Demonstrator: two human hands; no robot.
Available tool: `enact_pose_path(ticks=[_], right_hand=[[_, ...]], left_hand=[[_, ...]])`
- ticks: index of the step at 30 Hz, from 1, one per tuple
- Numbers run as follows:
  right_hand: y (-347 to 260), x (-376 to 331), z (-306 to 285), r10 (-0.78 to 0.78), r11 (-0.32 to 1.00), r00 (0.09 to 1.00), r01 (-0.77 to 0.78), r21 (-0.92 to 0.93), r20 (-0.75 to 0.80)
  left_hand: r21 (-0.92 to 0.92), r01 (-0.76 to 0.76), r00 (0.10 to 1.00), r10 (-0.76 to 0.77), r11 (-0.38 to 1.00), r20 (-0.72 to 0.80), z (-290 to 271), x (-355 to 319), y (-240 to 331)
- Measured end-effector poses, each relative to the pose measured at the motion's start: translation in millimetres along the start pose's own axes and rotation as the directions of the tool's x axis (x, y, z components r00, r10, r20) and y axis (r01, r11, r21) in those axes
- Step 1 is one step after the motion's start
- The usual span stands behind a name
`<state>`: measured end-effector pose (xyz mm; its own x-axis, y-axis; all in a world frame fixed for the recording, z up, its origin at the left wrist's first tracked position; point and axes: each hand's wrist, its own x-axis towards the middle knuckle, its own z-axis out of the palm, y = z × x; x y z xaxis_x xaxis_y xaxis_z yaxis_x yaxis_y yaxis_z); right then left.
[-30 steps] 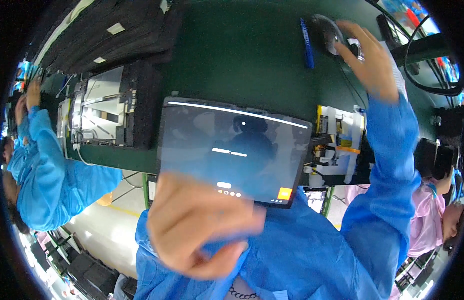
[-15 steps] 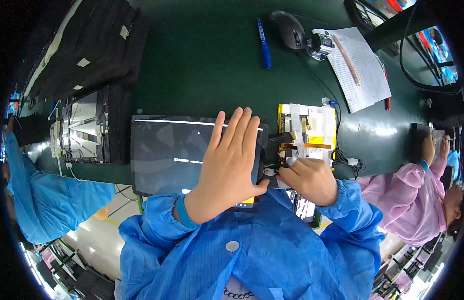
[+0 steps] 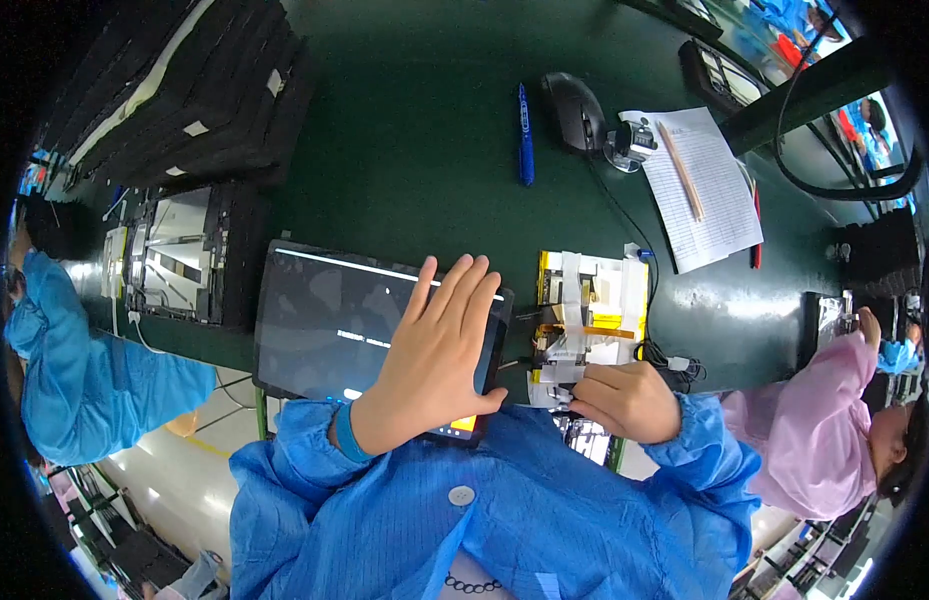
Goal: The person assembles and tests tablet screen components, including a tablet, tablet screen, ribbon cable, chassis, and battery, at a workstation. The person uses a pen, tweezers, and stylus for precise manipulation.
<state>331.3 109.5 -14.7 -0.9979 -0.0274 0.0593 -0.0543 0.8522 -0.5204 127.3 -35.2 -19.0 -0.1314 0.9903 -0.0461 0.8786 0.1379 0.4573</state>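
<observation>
A dark tablet (image 3: 319, 325) with its screen lit lies at the table's front edge. My left hand (image 3: 434, 355) rests flat over its right part, fingers stretched out and thumb apart. To the right of the tablet, my right hand (image 3: 626, 402) is closed, its fingertips pinching a small pale cable plug (image 3: 561, 394). That plug is apart from the tablet, at the near end of an opened device assembly (image 3: 614, 285) with yellow edges, white tape and an orange ribbon cable (image 3: 604, 332). The right fingers partly hide the plug.
Behind lie a blue pen (image 3: 525, 140), a black mouse (image 3: 576, 110), a small camera-like device (image 3: 632, 145) and a paper sheet (image 3: 714, 220) with a stick on it. Black foam trays (image 3: 204, 110) are stacked left, beside an opened device (image 3: 179, 255). Coworkers sit on both sides.
My right hand has moved away from the tablet's right edge with the plug, toward the near end of the assembly. My left hand stays flat on the tablet. The whole view has shifted slightly.
</observation>
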Motion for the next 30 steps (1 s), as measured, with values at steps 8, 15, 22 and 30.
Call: enact_pose_path(ticks=[8,15,22,30], right_hand=[[-27.9,15.5,18.9,0.354,0.856,0.928,-0.271,0.441,-0.116],[-32.9,23.3,50.7,0.304,0.952,0.861,-0.266,0.148,-0.408],[-32.4,21.3,56.1,0.289,0.949,0.882,-0.315,-0.008,-0.373],[-31.5,24.3,57.5,0.283,0.959,0.918,-0.281,0.047,-0.278]], left_hand=[[0.056,0.022,0.975,-0.009,0.998,-0.221,-44.4,-24.2,-1.0],[0.050,0.380,0.818,-0.311,0.924,-0.484,-49.1,-97.2,-69.5],[0.039,0.493,0.727,-0.387,0.869,-0.568,-30.4,-122.2,-89.1],[-0.154,0.399,0.768,-0.421,0.904,-0.483,-16.8,-126.7,-98.1]])
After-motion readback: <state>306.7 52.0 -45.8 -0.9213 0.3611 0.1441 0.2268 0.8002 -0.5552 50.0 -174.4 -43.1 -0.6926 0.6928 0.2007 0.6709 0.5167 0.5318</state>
